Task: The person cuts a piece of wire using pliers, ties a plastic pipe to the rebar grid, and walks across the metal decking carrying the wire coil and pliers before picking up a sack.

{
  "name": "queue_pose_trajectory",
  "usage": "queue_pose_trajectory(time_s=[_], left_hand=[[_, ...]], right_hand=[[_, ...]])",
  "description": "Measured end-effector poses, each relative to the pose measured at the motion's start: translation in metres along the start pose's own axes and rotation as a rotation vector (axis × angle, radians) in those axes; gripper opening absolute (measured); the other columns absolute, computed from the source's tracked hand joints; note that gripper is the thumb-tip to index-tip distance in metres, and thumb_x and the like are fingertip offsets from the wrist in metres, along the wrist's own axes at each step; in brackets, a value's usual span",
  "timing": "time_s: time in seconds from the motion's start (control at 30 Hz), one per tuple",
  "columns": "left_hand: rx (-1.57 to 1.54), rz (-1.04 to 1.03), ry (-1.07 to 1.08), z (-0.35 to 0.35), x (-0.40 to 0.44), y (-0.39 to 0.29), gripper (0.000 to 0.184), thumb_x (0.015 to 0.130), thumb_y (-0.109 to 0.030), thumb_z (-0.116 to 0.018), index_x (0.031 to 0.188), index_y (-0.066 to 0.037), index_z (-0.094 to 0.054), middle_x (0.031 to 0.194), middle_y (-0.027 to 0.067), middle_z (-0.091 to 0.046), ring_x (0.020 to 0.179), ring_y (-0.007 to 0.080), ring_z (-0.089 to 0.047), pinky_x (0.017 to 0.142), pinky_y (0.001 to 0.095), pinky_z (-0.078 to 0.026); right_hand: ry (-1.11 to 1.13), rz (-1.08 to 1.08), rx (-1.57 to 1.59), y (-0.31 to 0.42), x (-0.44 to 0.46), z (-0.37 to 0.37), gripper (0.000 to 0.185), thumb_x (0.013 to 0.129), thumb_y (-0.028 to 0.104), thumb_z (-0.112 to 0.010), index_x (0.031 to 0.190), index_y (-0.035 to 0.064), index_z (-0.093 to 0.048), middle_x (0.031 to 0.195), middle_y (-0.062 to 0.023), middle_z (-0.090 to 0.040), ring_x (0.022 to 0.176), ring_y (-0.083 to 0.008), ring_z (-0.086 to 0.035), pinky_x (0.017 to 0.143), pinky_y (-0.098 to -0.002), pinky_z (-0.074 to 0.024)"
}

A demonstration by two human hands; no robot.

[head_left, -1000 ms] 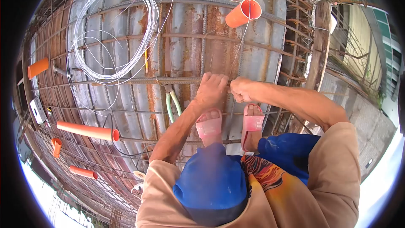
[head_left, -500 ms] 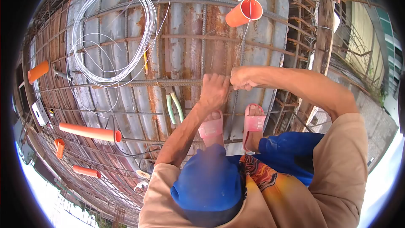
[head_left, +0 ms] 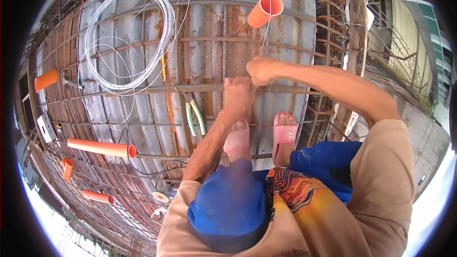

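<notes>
Shifted right hand (head_left: 259, 70) beyond left hand (head_left: 239, 96), both fisted, contents unclear. Pinch thin pale metal wire (head_left: 266, 33) near right hand: likely light, springy.

No text, brand, number or sign is reading clearly. The glossy pink open-toed sandal (head_left: 285, 133) on the person's right foot is bearing pale marks (head_left: 291, 135) on its broad strap, but they are appearing too small to decipher.

Left hand (head_left: 239, 91), right hand (head_left: 261, 71) at rebar (head_left: 204, 87); grip unclear.
</notes>
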State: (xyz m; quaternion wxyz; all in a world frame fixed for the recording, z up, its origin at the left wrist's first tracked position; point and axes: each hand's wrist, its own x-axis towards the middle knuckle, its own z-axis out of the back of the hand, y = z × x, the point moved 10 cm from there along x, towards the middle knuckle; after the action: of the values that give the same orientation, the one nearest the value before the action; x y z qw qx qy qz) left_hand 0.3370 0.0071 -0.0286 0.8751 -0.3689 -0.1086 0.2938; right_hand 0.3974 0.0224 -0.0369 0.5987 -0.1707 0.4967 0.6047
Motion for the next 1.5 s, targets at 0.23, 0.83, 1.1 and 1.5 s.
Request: queue_pose_trajectory(time_s=[0.23, 0.83, 1.1, 1.5], left_hand=[[-0.081, 0.197, 0.184, 0.009, 0.01, -0.004, 0.017, 0.077, -0.021, -0.068, 0.089, -0.01, -0.062, 0.073, 0.011, -0.067, 0.073, 0.0317, -0.065, 0.072, 0.0421, -0.037], [-0.28, 0.106, 0.294, -0.01, 0.028, 0.013, 0.012, 0.083, -0.013, -0.063, 0.088, -0.002, -0.064, 0.078, 0.0174, -0.067, 0.075, 0.0355, -0.065, 0.07, 0.0419, -0.049], [-0.349, 0.227, 0.485, -0.027, 0.036, 0.027, 0.015, 0.079, -0.016, -0.066, 0.087, -0.004, -0.068, 0.079, 0.0163, -0.068, 0.074, 0.0296, -0.066, 0.071, 0.038, -0.05], [-0.634, 0.327, 0.684, -0.072, 0.035, 0.063, 0.011, 0.083, -0.012, -0.065, 0.084, -0.001, -0.067, 0.07, 0.0044, -0.064, 0.067, 0.0103, -0.057, 0.062, 0.0275, -0.048]], right_hand=[[-0.142, 0.042, -0.175, 0.014, -0.016, 0.028, 0.018, 0.07, 0.014, -0.069, 0.079, -0.0019, -0.071, 0.084, -0.0215, -0.068, 0.082, -0.0369, -0.067, 0.07, -0.0445, -0.0545], [-0.893, -0.28, 0.815, -0.054, -0.078, -0.055, 0.02, 0.091, 0.019, -0.056, 0.103, 0.0024, -0.057, 0.085, -0.0239, -0.065, 0.085, -0.045, -0.061, 0.077, -0.05, -0.0474], [-1.144, -0.612, 2.115, -0.01, -0.037, -0.175, 0.028, 0.09, 0.03, -0.065, 0.085, 0.0026, -0.061, 0.072, -0.0062, -0.065, 0.063, -0.0175, -0.062, 0.054, -0.0292, -0.0448], [-1.276, -0.651, 2.435, 0.002, -0.019, -0.168, 0.031, 0.089, 0.029, -0.068, 0.077, 0.002, -0.058, 0.064, -0.0071, -0.06, 0.05, -0.0116, -0.054, 0.044, -0.0242, -0.0425]])
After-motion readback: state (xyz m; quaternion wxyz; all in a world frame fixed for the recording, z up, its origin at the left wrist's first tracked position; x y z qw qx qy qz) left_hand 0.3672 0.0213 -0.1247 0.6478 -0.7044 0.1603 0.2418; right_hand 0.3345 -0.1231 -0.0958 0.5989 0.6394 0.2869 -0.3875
